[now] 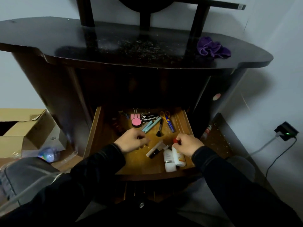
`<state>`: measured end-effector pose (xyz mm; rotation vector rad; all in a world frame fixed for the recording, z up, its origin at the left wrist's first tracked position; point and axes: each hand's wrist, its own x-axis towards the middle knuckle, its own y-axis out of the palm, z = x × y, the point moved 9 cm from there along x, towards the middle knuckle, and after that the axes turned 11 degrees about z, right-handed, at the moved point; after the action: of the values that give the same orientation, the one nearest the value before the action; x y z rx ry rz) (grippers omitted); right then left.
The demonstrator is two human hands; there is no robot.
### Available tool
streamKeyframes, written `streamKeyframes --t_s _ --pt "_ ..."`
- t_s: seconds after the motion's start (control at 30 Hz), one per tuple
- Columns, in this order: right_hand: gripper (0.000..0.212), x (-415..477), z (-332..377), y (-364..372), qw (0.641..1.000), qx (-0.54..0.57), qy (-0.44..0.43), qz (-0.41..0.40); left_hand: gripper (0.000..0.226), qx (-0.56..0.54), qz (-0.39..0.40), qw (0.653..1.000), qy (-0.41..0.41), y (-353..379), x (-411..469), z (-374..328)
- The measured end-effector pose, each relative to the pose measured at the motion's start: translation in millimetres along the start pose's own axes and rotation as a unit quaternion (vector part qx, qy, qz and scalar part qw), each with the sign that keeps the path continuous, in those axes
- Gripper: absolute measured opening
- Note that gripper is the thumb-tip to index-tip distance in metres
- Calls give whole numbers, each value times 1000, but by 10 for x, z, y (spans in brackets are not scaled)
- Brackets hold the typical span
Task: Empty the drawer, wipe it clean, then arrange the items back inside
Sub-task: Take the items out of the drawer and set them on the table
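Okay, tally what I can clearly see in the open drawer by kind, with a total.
White bottles: 2
Teal pens: 2
Scissors: 1
Makeup brush: 1
Pink compact: 1
Pink binder clip: 1
Total: 8; the dark items are too dim to count.

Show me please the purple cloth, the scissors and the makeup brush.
purple cloth (213,47), head view, middle of the bundle.
scissors (168,122), head view, blue blade cover.
makeup brush (159,127), head view, dark handle.

Left hand (133,139) and right hand (188,143) both curled, knuckles up.
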<state>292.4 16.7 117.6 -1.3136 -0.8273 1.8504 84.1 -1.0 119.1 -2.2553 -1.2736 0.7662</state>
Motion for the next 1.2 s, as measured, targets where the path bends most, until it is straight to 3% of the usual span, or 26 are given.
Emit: streamKeyframes --t_s 0.13,0.3,0.63,0.9,1.0,1.1,1.2 --pt "46 268 70 73 992 -109 63 -16 20 70 -10 996 -48 155 495 157" --pt "55 578 22 385 982 -154 105 23 17 153 -6 985 -74 375 674 344" --pt "72 747 -49 648 979 -177 81 60 23 186 78 977 -68 761 729 410" --pt "63 763 30 511 991 -128 47 3 38 132 80 985 -73 996 769 347" --pt "59 744 34 468 996 -80 30 -16 53 106 75 983 -127 1085 797 348" --pt "66 728 35 430 999 -19 5 -28 47 106 84 975 -175 1200 831 328" --pt "73 726 28 377 999 18 -2 -41 56 130 84 968 -197 1269 865 262"
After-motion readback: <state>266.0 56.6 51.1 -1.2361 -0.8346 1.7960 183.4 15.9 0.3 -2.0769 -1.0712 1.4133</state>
